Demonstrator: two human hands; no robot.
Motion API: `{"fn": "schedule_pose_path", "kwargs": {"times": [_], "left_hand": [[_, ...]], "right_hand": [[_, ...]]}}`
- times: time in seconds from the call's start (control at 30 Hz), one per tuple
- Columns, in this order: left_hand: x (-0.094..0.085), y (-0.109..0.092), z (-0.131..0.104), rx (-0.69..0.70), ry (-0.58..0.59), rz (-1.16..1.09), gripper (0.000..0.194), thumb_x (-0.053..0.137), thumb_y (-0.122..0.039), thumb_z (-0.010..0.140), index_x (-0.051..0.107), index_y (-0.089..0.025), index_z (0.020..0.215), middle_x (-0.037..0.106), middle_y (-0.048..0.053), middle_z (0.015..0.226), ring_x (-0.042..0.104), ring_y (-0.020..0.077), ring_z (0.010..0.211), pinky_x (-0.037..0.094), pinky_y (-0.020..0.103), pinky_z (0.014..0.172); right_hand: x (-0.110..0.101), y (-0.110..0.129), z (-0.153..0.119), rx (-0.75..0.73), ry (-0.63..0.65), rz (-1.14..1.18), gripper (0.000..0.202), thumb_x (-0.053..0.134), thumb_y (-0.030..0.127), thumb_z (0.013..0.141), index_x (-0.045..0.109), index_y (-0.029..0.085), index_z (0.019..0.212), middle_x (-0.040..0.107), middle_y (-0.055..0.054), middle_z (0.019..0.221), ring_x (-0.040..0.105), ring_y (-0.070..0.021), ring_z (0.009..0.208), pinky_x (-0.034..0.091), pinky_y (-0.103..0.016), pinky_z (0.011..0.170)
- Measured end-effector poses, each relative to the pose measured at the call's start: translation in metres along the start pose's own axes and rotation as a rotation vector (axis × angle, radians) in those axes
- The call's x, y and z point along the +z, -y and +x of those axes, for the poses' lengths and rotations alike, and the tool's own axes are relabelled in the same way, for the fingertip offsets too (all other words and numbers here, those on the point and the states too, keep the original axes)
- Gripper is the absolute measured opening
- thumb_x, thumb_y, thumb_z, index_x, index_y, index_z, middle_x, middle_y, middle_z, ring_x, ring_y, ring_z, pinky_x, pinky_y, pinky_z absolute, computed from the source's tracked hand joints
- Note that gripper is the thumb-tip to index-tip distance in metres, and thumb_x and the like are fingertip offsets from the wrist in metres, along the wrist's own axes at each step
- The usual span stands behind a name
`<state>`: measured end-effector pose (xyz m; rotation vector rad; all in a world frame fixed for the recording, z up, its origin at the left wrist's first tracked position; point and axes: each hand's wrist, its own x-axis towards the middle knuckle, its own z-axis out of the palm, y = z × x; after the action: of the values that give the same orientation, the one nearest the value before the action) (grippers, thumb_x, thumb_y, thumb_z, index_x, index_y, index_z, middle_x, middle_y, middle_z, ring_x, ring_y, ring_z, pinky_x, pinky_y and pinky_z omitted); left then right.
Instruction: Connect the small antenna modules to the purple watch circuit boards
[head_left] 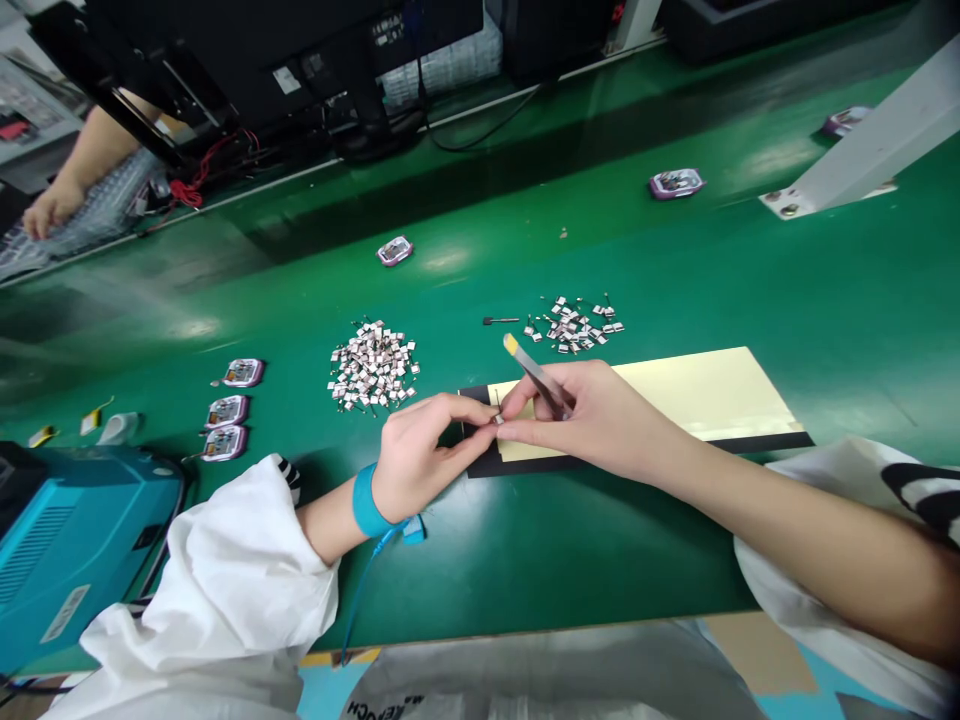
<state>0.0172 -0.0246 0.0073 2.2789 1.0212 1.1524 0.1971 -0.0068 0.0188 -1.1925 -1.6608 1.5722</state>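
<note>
My left hand (pixel 427 445), with a blue wrist strap (pixel 367 502), pinches a small silvery part (pixel 497 419) between thumb and index finger. Against it, my right hand (pixel 585 415) touches the same part with its fingertips. Tweezers (pixel 536 375) with a yellow-marked end lie in my right hand, pointing up and left. Both hands are over the left end of a pale yellow sheet (pixel 697 390) on a black strip. Behind my left hand is a heap of small parts (pixel 373 367); a smaller heap (pixel 576 325) is beyond my right hand.
Pink-rimmed devices (pixel 225 410) sit at the left, others farther back. A teal machine (pixel 71 550) stands at the left front. A white post (pixel 862 140) rises at the right. Behind are monitors (pixel 262 70) and another person's hand (pixel 56 205).
</note>
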Motion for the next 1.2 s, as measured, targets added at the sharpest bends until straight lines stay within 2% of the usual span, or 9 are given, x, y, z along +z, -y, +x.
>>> {"fn": "schedule_pose_path", "kwargs": {"times": [0.2,0.37,0.57,0.67,0.77,0.9,1.0,1.1,1.2], "left_hand": [[0.0022,0.0009,-0.0056,-0.134,-0.099,-0.178,0.024,0.067,-0.007,0.068,0.054,-0.016,0.087,0.066,0.001,0.08,0.065,0.0121,0.075,0.056,0.021,0.069],[0.0038,-0.001,-0.0059,-0.127,-0.121,-0.08,0.026,0.069,-0.008,0.067,0.054,-0.016,0.087,0.066,0.0,0.079,0.065,0.0105,0.074,0.055,0.017,0.069],[0.0027,-0.0037,-0.0039,-0.181,-0.09,-0.163,0.03,0.068,-0.007,0.068,0.052,-0.016,0.09,0.066,-0.001,0.08,0.066,0.0097,0.076,0.054,0.013,0.072],[0.0022,-0.0024,-0.0051,-0.169,-0.097,-0.182,0.031,0.068,-0.005,0.066,0.052,-0.016,0.09,0.066,-0.001,0.08,0.066,0.0103,0.076,0.054,0.015,0.071],[0.0013,-0.0003,-0.0064,-0.128,-0.102,-0.2,0.031,0.069,-0.003,0.064,0.055,-0.017,0.089,0.066,0.0,0.079,0.066,0.0123,0.075,0.056,0.02,0.069],[0.0001,0.0005,-0.0053,-0.05,-0.121,-0.269,0.03,0.069,0.001,0.063,0.057,-0.016,0.085,0.067,0.001,0.078,0.066,0.0149,0.075,0.057,0.026,0.068],[0.0007,-0.0002,-0.0044,-0.05,-0.155,-0.351,0.03,0.067,0.003,0.063,0.056,-0.016,0.084,0.067,0.001,0.077,0.065,0.0148,0.074,0.056,0.026,0.067],[0.003,-0.0005,-0.0062,-0.074,-0.168,-0.348,0.03,0.067,0.002,0.064,0.055,-0.016,0.084,0.067,0.001,0.079,0.065,0.0141,0.075,0.056,0.026,0.069],[0.0058,-0.0006,-0.0084,-0.072,-0.123,-0.251,0.025,0.066,-0.003,0.068,0.056,-0.017,0.085,0.067,0.002,0.081,0.064,0.0136,0.077,0.054,0.026,0.071]], "right_hand": [[-0.0015,0.0026,-0.0014,-0.015,0.015,0.062,0.02,0.064,0.033,0.07,0.061,0.013,0.072,0.03,0.007,0.048,0.026,-0.0057,0.045,0.017,-0.02,0.041],[0.0008,0.0029,-0.0043,-0.025,0.074,0.049,0.018,0.055,0.031,0.079,0.055,0.015,0.07,0.032,0.006,0.052,0.028,-0.006,0.046,0.018,-0.019,0.042],[0.0,0.0041,-0.0032,-0.053,0.159,0.092,0.016,0.05,0.025,0.083,0.047,0.015,0.07,0.031,0.006,0.056,0.029,-0.0061,0.05,0.021,-0.019,0.045],[-0.0006,0.004,-0.0025,-0.057,0.19,0.113,0.019,0.049,0.027,0.083,0.046,0.015,0.069,0.03,0.006,0.055,0.027,-0.0062,0.049,0.021,-0.02,0.045],[-0.0003,0.0039,-0.0029,-0.04,0.209,0.166,0.019,0.051,0.026,0.082,0.048,0.015,0.068,0.035,0.006,0.056,0.031,-0.0062,0.05,0.023,-0.019,0.046],[-0.0012,0.0031,-0.0035,0.006,0.167,0.245,0.014,0.058,0.027,0.075,0.054,0.014,0.071,0.045,0.003,0.06,0.039,-0.0078,0.054,0.027,-0.02,0.048],[-0.0026,0.0041,-0.0043,0.011,0.14,0.287,0.011,0.061,0.024,0.072,0.056,0.014,0.073,0.048,0.002,0.062,0.041,-0.0079,0.055,0.028,-0.019,0.048],[-0.0007,0.0071,-0.0065,0.002,0.122,0.29,0.012,0.062,0.023,0.07,0.056,0.014,0.076,0.043,0.005,0.057,0.038,-0.0064,0.051,0.028,-0.018,0.046],[0.0043,0.0084,-0.0083,-0.017,0.04,0.185,0.02,0.066,0.027,0.067,0.053,0.014,0.076,0.035,0.008,0.051,0.032,-0.0049,0.046,0.025,-0.017,0.043]]}}
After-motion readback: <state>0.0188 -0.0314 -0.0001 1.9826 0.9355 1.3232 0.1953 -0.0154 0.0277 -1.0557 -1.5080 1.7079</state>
